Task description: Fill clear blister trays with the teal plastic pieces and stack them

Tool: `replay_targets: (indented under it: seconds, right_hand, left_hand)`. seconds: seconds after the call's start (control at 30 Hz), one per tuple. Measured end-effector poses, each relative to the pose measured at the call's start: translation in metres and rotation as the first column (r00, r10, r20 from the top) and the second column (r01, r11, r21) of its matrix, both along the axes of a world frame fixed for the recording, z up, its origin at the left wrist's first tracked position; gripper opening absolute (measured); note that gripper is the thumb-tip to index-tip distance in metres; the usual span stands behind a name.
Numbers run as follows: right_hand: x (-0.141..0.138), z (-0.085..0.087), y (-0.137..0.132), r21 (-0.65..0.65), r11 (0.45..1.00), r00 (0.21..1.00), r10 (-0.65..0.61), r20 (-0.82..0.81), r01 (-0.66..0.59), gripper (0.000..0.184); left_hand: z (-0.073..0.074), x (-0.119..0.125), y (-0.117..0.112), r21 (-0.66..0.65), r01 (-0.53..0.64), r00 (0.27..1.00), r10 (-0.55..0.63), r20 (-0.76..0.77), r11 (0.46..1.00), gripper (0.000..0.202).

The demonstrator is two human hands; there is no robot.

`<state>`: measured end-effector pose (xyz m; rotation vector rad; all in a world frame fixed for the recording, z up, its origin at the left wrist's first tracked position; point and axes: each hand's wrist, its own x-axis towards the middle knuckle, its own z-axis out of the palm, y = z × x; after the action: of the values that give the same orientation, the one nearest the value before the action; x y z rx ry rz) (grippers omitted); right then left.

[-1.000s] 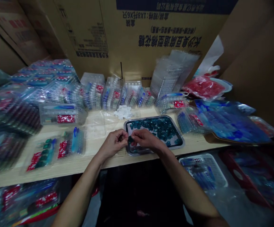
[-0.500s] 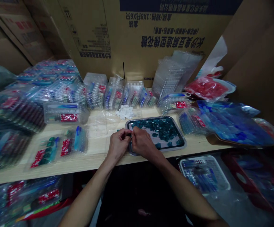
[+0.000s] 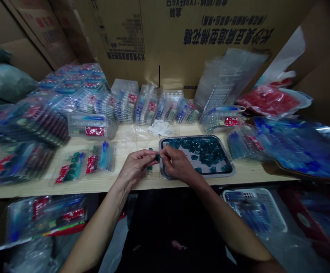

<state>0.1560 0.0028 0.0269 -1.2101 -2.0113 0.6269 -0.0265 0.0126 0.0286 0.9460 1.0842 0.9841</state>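
My left hand [image 3: 135, 165] pinches a small dark green piece [image 3: 157, 156] between thumb and fingertips, at the left edge of a tray. My right hand [image 3: 179, 162] is closed at the same spot, its fingertips meeting the piece from the right. Whether it grips that piece or another is hidden. Under the right hand lies the grey-rimmed tray [image 3: 231, 172], holding many loose teal-green pieces [image 3: 207, 148]. Another green piece [image 3: 150, 167] shows on the table beside my left fingers.
Clear packs with red packets [image 3: 94, 131] stand in rows along the back and left. Nested clear plastic trays [image 3: 222, 81] lean against a large carton [image 3: 170, 57]. To the right are a bag of red packets [image 3: 270, 101] and a heap of blue items [image 3: 304, 148]. A white basket [image 3: 280, 216] sits below.
The view has swung, moving the scene right and slightly up. My hands have drawn a little apart at the fingertips, and a green piece now shows between them.
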Motion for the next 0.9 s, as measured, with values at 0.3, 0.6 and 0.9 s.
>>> replay_targets:
  seconds: [0.3, 0.6, 0.9]
  right_hand:
    - [0.036, -0.045, -0.01, -0.156, 0.963, 0.97, -0.233, -0.069, 0.221, 0.02]
    - [0.039, -0.069, 0.008, -0.024, 0.999, 0.979, -0.017, 0.203, 0.022, 0.045]
    - [0.026, -0.059, 0.002, -0.051, 0.975, 0.91, 0.219, 0.352, -0.215, 0.05]
  left_hand:
    - [-0.04, -0.04, -0.027, 0.465, 0.537, 0.688, -0.046, -0.725, 0.704, 0.021]
    - [-0.059, -0.047, -0.027, 0.552, 0.431, 0.724, 0.091, -0.683, 0.713, 0.019]
    - [-0.076, -0.052, -0.032, 0.661, 0.576, 0.605, 0.293, -0.74, 0.481, 0.031]
